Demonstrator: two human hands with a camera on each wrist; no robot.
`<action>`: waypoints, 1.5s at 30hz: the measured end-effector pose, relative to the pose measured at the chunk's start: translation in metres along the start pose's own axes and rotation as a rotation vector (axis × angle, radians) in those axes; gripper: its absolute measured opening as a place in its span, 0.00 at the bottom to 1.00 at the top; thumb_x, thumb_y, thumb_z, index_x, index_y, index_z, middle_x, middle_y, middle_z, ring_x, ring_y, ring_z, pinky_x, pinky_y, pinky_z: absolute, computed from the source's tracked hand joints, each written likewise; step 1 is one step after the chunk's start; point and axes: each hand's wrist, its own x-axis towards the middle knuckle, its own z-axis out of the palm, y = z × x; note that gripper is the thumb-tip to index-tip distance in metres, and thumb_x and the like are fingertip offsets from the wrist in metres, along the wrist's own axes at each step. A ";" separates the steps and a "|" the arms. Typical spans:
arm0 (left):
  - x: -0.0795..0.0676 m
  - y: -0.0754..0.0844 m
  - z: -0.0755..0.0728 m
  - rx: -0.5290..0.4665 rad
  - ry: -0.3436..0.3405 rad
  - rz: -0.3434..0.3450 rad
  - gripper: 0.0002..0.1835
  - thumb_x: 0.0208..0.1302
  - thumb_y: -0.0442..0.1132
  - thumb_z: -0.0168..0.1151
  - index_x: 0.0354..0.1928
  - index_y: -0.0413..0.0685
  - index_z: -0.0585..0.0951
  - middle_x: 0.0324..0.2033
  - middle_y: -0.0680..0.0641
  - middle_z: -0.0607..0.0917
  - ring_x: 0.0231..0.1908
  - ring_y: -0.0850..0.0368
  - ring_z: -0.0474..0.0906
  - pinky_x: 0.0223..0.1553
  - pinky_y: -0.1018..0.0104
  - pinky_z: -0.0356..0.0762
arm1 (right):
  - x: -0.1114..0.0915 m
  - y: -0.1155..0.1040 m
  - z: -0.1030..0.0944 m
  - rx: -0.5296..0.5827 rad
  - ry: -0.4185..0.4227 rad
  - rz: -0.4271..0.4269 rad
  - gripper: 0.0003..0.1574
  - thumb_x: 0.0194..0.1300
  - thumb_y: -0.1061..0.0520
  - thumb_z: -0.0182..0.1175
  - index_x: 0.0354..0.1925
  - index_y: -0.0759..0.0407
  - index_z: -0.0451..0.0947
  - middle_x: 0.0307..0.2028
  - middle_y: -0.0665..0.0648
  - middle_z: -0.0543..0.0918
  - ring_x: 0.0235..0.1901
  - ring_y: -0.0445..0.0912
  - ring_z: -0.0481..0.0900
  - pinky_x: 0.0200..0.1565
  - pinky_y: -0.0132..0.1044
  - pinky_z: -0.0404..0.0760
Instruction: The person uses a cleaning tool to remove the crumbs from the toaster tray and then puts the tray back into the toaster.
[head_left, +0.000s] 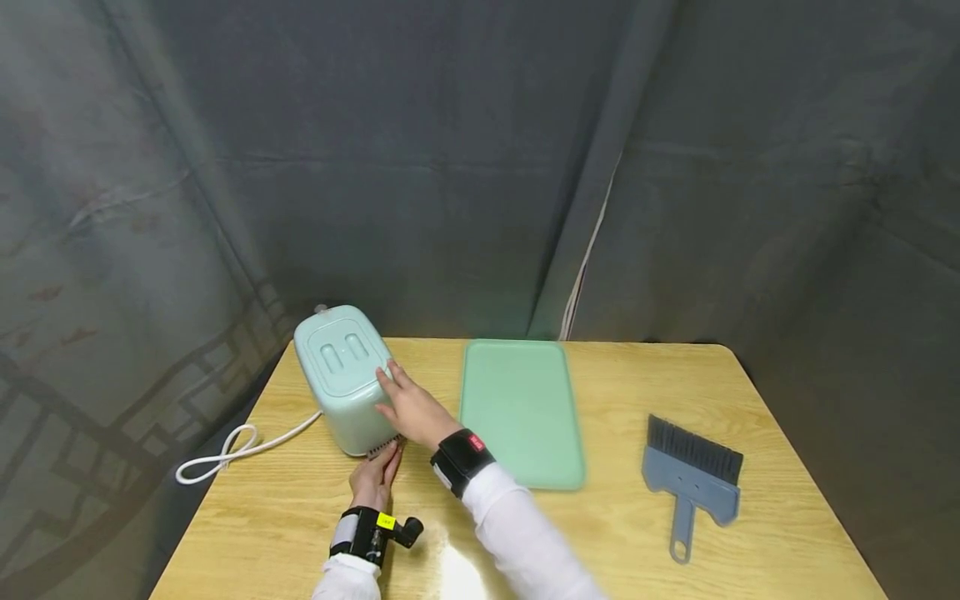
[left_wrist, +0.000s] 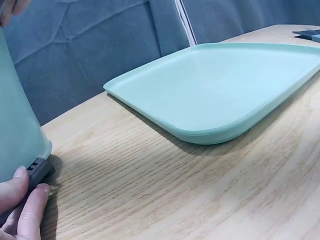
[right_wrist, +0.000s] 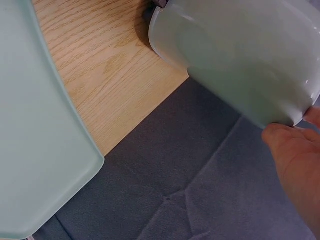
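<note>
A mint-green toaster (head_left: 352, 400) with a lid over its top stands at the back left of the table. At its base, my left hand (head_left: 372, 479) pinches the end of a dark crumb tray (left_wrist: 37, 172) between thumb and fingers. My right hand (head_left: 420, 412) rests on the toaster's upper right edge, its fingers spread and fairly straight. In the right wrist view the right hand (right_wrist: 295, 160) touches the top rim of the toaster (right_wrist: 240, 60). Most of the crumb tray is hidden by the toaster and the left fingers.
Right of the toaster a flat mint-green serving tray (head_left: 521, 412) lies on the wooden table (head_left: 615, 533). A grey hand brush (head_left: 690, 479) lies farther right, handle toward me. The toaster's looped white cord (head_left: 225, 454) reaches the left table edge. Dark curtains (head_left: 420, 167) hang behind.
</note>
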 end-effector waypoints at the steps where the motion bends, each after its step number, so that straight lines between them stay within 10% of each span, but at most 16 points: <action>1: -0.001 0.000 -0.001 0.006 -0.012 -0.008 0.12 0.66 0.17 0.59 0.31 0.39 0.82 0.31 0.49 0.81 0.31 0.64 0.87 0.50 0.74 0.91 | 0.000 0.000 0.000 0.006 -0.004 0.002 0.37 0.80 0.49 0.55 0.78 0.62 0.61 0.80 0.65 0.59 0.75 0.56 0.67 0.74 0.40 0.77; 10: -0.003 -0.001 -0.012 0.023 -0.117 -0.037 0.20 0.75 0.22 0.52 0.28 0.45 0.87 0.30 0.55 0.85 0.33 0.66 0.87 0.45 0.78 0.90 | 0.000 0.003 0.002 0.037 -0.020 0.009 0.38 0.80 0.49 0.56 0.79 0.61 0.59 0.80 0.65 0.58 0.75 0.56 0.67 0.74 0.41 0.77; 45: -0.008 -0.013 -0.011 -0.057 -0.174 -0.116 0.15 0.75 0.19 0.47 0.35 0.41 0.80 0.29 0.51 0.87 0.32 0.64 0.87 0.48 0.77 0.90 | 0.001 0.014 -0.005 0.085 -0.020 0.007 0.38 0.80 0.50 0.55 0.78 0.64 0.59 0.80 0.67 0.57 0.77 0.57 0.64 0.77 0.45 0.73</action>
